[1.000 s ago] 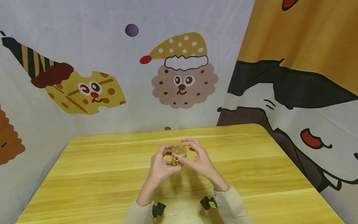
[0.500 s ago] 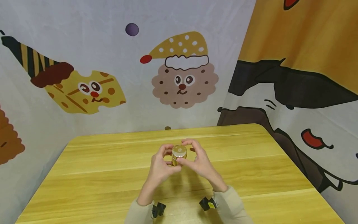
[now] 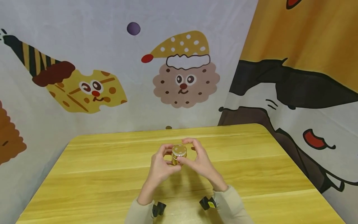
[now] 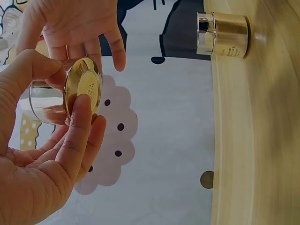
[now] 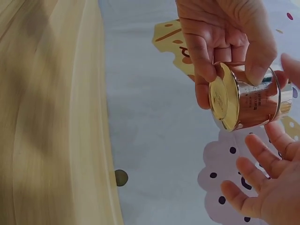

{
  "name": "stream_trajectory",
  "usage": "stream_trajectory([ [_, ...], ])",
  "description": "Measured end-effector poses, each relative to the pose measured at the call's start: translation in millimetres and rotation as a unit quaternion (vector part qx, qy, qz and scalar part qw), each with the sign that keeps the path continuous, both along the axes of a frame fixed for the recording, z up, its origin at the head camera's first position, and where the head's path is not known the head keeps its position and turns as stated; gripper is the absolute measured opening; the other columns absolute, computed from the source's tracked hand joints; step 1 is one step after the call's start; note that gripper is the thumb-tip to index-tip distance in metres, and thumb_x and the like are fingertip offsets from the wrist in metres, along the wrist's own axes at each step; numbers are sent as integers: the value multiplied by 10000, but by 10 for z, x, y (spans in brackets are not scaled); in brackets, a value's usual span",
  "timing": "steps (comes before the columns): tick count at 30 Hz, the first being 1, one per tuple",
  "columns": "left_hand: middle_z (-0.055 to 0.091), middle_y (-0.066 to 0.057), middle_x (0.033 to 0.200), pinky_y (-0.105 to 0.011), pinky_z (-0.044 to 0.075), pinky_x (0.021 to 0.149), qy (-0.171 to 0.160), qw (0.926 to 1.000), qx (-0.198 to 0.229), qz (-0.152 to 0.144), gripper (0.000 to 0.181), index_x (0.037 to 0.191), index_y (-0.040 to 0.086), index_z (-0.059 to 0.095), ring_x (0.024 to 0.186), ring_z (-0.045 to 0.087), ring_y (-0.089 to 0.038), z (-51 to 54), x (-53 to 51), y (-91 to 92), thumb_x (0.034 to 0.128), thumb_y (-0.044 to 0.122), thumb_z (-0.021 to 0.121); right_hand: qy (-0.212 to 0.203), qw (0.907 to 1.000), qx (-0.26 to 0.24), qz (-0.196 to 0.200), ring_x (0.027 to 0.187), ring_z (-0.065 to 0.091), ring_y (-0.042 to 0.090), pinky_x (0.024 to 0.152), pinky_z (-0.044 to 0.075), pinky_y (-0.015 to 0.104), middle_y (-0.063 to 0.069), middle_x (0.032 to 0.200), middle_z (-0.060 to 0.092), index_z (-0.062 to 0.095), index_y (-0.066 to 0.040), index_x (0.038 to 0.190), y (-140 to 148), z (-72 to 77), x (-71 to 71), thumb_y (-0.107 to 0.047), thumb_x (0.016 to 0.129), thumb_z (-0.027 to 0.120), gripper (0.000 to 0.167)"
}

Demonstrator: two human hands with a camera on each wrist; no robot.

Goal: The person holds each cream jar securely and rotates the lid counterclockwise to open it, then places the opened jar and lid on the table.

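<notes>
My left hand [image 3: 160,165] holds a small shiny gold jar [image 3: 179,151] above the table, its lid upward. In the left wrist view, its fingers and thumb grip the jar low, around the printed gold base [image 4: 87,89]. My right hand [image 3: 203,163] is on the other side of the jar. Its thumb lies against or just in front of the lid in the head view; contact is not certain. The right wrist view shows the right fingers [image 5: 268,164] spread and loosely bent beside the jar. A second gold jar [image 4: 230,35] with a silver lid stands on the table.
The wood-grain table [image 3: 98,174] has a far edge close to a cartoon-printed cloth backdrop [image 3: 106,46]. A dark wrist device [image 3: 158,209] sits at the left cuff and another dark wrist device [image 3: 208,203] at the right. The right hand mostly hides the second jar from the head view.
The right index fingertip has drawn very slightly away from the jar. Reflections on the lid differ and the head view has shifted a little; the left hand's hold looks the same.
</notes>
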State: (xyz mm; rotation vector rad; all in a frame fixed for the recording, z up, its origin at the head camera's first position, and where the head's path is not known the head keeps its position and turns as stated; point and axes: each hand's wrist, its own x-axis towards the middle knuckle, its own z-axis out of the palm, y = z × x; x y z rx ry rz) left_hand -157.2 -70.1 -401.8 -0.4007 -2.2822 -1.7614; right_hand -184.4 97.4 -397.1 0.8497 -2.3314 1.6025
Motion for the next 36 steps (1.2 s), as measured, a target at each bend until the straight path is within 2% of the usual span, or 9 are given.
stream_trajectory([
  [5,632,-158,1016,-251,563,654,-75,10000,23,60,577,1171,-18,520,946,598,-274,8,8,-20,642,-44,749,46,9999,-34,-90,1183,442,264,900,368,539,74,1263,528,585,-88,1090,-20,-3,-21,-116,765,761,371],
  [9,633,-169,1025,-231,558,656,-103,9999,3,88,582,1179,-34,515,951,600,-288,-3,9,-36,647,-38,749,291,9995,27,101,1174,445,276,905,383,519,90,1259,530,611,-53,1140,-18,6,-28,-74,790,726,369],
  [14,627,-190,1034,-252,565,660,-41,10000,29,60,571,1166,-49,513,954,599,-314,-14,1,-51,643,-45,744,559,9976,90,386,1187,431,298,943,365,498,135,1275,515,571,-22,1235,-24,15,-32,-36,825,664,421],
  [18,624,-195,1032,-283,571,669,-67,9999,83,48,576,1159,-46,513,963,597,-334,-12,-4,-62,631,-62,744,312,9991,126,248,1192,422,272,932,355,493,108,1292,506,523,-45,1274,-48,12,-24,-80,809,694,497],
  [23,624,-188,1026,-311,574,669,-112,9999,106,45,579,1157,-46,510,965,597,-323,4,-3,-66,629,-64,745,-33,10000,57,-63,1185,434,255,907,349,516,69,1262,529,558,-71,1145,-75,17,-16,-138,757,769,447],
  [26,625,-183,1024,-320,574,664,-71,9999,75,20,574,1157,-52,509,962,596,-332,10,-3,-60,635,-54,747,-24,10000,43,-82,1182,439,272,904,361,518,98,1263,528,592,-64,1102,-62,22,-15,-128,757,769,392],
  [29,627,-180,1024,-320,574,660,-47,10000,32,11,568,1159,-50,510,957,596,-337,14,-1,-57,643,-46,748,168,9998,112,79,1189,433,292,926,369,520,138,1278,515,601,-42,1152,-39,26,-14,-93,785,731,393],
  [33,627,-174,1029,-311,573,660,-73,10000,42,15,569,1160,-39,515,956,598,-316,22,4,-49,643,-50,752,444,9983,192,312,1205,415,302,948,364,530,141,1298,500,554,-24,1250,-20,21,-22,-72,808,691,466],
  [36,622,-172,1029,-299,572,661,-74,10000,41,-13,572,1157,-37,514,962,594,-304,24,5,-42,638,-61,753,336,9989,172,262,1198,416,279,932,359,482,91,1295,506,518,-43,1277,-26,21,-23,-105,795,712,523],
])
